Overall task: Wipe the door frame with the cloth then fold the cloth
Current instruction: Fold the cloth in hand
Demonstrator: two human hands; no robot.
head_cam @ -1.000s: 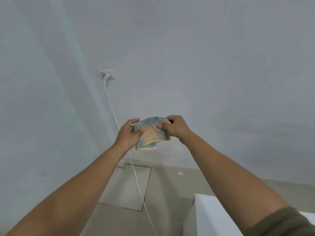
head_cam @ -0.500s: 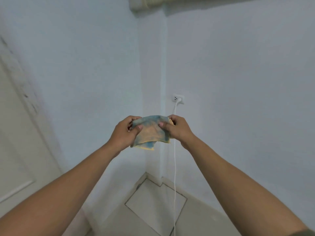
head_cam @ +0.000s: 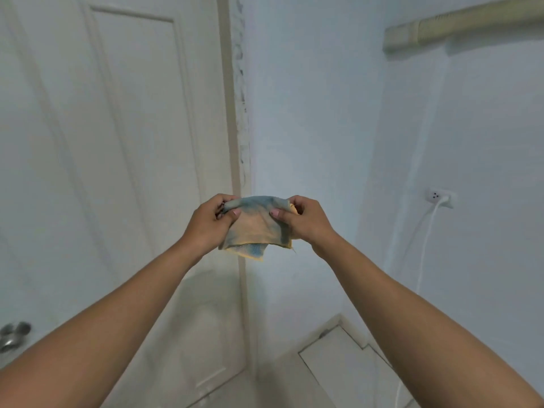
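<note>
A small yellow cloth stained blue (head_cam: pixel 255 228) hangs between both hands at chest height. My left hand (head_cam: pixel 210 223) pinches its upper left corner and my right hand (head_cam: pixel 307 220) pinches its upper right corner. The cloth is doubled, with a lower layer peeking out beneath. Right behind the cloth runs the cream door frame (head_cam: pixel 232 119), upright, with chipped paint along the wall edge. The white panelled door (head_cam: pixel 123 142) fills the left side and is closed.
A metal door knob (head_cam: pixel 13 334) shows at the lower left. A wall socket (head_cam: pixel 440 197) with a white cable (head_cam: pixel 424 251) hangs on the right wall. A beige duct (head_cam: pixel 459 23) runs along the upper right. Tiled floor (head_cam: pixel 332 366) lies below.
The view has swung left from the bare wall and corner to the door and its frame. Both hands have kept hold of the cloth, centred in view.
</note>
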